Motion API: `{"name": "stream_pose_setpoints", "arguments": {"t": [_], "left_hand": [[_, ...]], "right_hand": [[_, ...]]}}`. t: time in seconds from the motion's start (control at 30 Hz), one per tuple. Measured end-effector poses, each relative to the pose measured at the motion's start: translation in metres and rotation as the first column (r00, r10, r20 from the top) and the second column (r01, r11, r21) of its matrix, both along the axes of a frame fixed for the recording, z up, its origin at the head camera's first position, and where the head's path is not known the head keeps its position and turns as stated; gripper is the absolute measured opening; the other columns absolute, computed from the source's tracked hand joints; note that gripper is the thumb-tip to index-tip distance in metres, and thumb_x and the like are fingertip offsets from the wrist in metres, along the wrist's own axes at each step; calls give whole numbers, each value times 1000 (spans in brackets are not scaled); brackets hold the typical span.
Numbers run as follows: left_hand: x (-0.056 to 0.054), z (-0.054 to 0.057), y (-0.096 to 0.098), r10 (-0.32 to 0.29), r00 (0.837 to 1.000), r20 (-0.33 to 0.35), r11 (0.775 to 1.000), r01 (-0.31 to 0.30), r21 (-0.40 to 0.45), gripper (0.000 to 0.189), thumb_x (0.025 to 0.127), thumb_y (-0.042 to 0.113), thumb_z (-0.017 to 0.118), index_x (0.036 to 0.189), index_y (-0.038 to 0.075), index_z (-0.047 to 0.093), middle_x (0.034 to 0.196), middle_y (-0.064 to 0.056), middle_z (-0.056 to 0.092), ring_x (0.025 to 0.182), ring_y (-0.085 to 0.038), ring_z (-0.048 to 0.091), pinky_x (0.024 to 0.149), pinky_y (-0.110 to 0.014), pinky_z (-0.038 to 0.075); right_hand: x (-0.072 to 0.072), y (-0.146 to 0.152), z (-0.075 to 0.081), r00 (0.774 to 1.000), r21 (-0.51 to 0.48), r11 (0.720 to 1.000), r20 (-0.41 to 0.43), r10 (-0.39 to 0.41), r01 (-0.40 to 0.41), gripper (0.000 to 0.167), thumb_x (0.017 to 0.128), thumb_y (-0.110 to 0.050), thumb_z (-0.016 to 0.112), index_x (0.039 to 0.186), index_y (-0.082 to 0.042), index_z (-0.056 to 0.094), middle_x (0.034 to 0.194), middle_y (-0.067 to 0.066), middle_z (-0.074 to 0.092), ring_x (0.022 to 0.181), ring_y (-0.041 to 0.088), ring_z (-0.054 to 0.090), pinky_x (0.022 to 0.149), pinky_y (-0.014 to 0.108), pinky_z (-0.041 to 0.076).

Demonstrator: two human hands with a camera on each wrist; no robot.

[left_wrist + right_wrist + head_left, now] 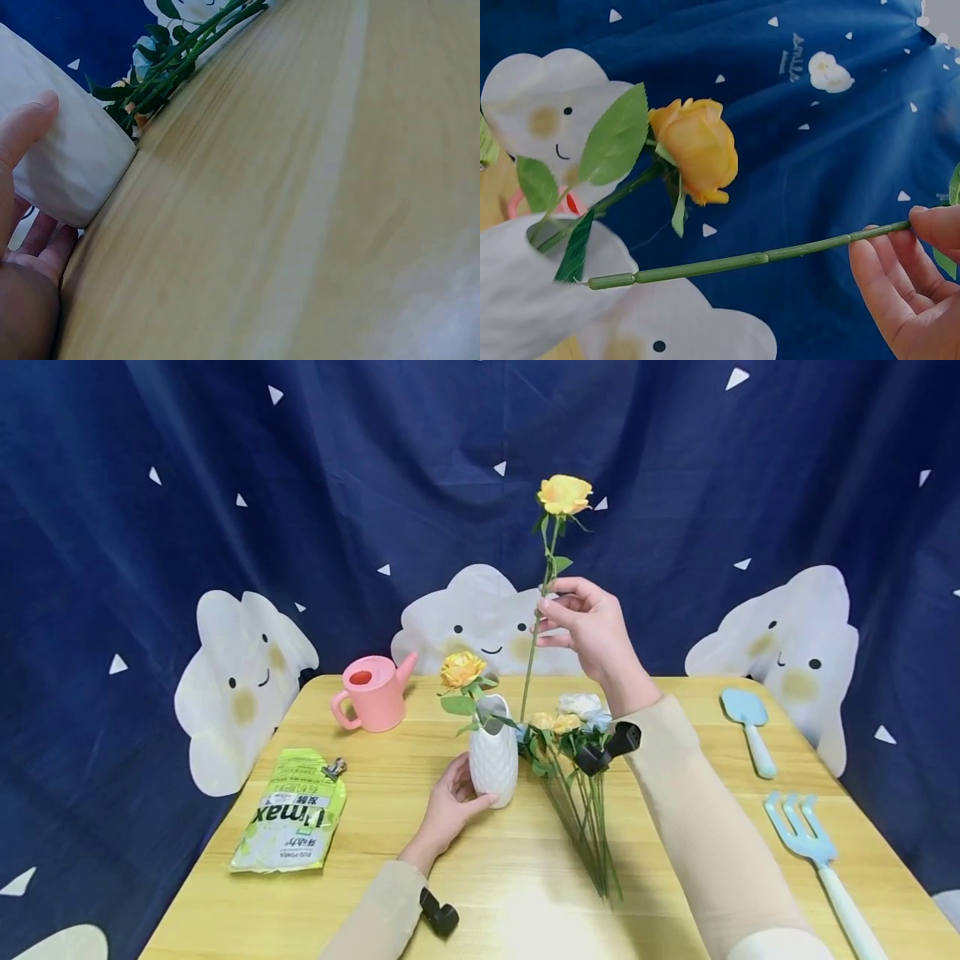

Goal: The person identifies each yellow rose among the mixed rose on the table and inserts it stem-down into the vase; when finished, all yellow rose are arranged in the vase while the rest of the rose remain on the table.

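My right hand [588, 622] pinches the green stem of a yellow rose [564, 495] and holds it upright above the table. In the right wrist view, the lower end of that stem [697, 268] appears near the vase's mouth; whether it touches the rim I cannot tell. A white textured vase [493, 764] stands on the table with another yellow rose [461, 670] in it, leaning left. My left hand [450, 806] grips the vase low down, its thumb [34, 124] across the near side. Beside the vase, to its right, lies a bunch of artificial flowers [581, 793].
A pink watering can [377, 697] stands at the back left. Nearer on the left lies a green and white bag [292, 814] with a binder clip [335, 768]. A light blue toy shovel [746, 714] and a rake [806, 835] lie on the right. Behind hangs a dark blue curtain [420, 468].
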State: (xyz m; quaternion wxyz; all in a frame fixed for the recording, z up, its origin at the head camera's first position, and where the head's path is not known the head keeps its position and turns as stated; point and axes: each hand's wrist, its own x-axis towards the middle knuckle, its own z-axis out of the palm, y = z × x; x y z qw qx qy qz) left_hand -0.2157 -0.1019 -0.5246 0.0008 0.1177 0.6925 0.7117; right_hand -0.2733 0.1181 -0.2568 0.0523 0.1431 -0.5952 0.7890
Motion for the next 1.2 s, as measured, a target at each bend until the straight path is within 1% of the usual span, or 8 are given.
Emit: {"name": "stream_pose_setpoints", "arguments": {"t": [0.07, 0.17, 0.43, 0.57, 0.8, 0.87, 1.1, 1.2], "left_hand": [[-4, -8, 1, 3, 1000, 0, 1000, -3, -1, 78, 71, 4, 80, 138, 8, 40, 133, -11, 49, 118, -26, 47, 101, -35, 39], [-4, -13, 1, 10, 1000, -23, 1000, -10, -12, 79, 70, 9, 81, 137, 10, 40, 133, -9, 50, 117, -24, 48, 99, -32, 41], [-3, -13, 1, 22, 995, -101, 999, -25, -30, 77, 71, 13, 81, 137, 8, 41, 131, -12, 51, 114, -24, 50, 96, -32, 44], [-3, -11, 1, 26, 998, -61, 999, -27, -17, 78, 69, 12, 82, 136, 11, 42, 130, -9, 52, 115, -24, 50, 98, -32, 43], [-5, -11, 1, 12, 1000, -8, 1000, -12, -11, 79, 70, 6, 81, 138, 10, 40, 133, -10, 49, 119, -25, 47, 100, -35, 40], [-4, -10, 1, 9, 1000, -1, 1000, -9, -8, 80, 70, 5, 81, 138, 9, 39, 134, -11, 49, 119, -26, 46, 101, -36, 39], [8, 14, 0, -6, 999, -39, 1000, 5, -16, 76, 71, 4, 79, 135, 1, 40, 130, -16, 50, 116, -30, 48, 100, -39, 40], [9, 16, 1, -6, 999, -53, 1000, 5, -25, 74, 72, 4, 79, 135, 0, 40, 130, -16, 51, 115, -31, 48, 99, -39, 41]], "right_hand": [[-3, -4, 4, 1000, 9, 1000, -9, -6, 6, 17, 84, -2, 67, 100, -5, 61, 79, 11, 62, 63, 23, 62, 56, 37, 57], [-6, -12, 9, 1000, 24, 1000, -23, -15, 16, 17, 84, -2, 67, 100, -5, 62, 80, 11, 62, 63, 24, 63, 56, 37, 57], [-11, -29, 12, 999, 18, 999, -27, -27, 28, 16, 83, 0, 67, 97, -6, 62, 76, 9, 61, 61, 22, 63, 55, 36, 57], [-11, -35, 6, 1000, 40, 999, -18, -17, 18, 14, 84, 0, 66, 95, -6, 62, 76, 9, 62, 60, 22, 62, 55, 36, 57], [-13, -38, -11, 1000, 138, 990, -19, -23, 25, 19, 85, -1, 65, 103, 0, 60, 78, 10, 61, 62, 23, 63, 57, 39, 57], [-12, -38, -16, 999, 154, 988, -27, -20, 24, 17, 85, -2, 65, 101, -3, 61, 79, 9, 62, 63, 23, 63, 58, 39, 57], [-7, -39, -34, 999, 205, 978, 6, 42, -43, 18, 86, -2, 63, 104, -4, 59, 81, 5, 62, 66, 19, 63, 61, 38, 57], [-4, -40, -39, 998, 225, 973, 14, 56, -57, 20, 86, -1, 63, 105, -1, 58, 82, 6, 62, 67, 20, 62, 62, 39, 57]]}}
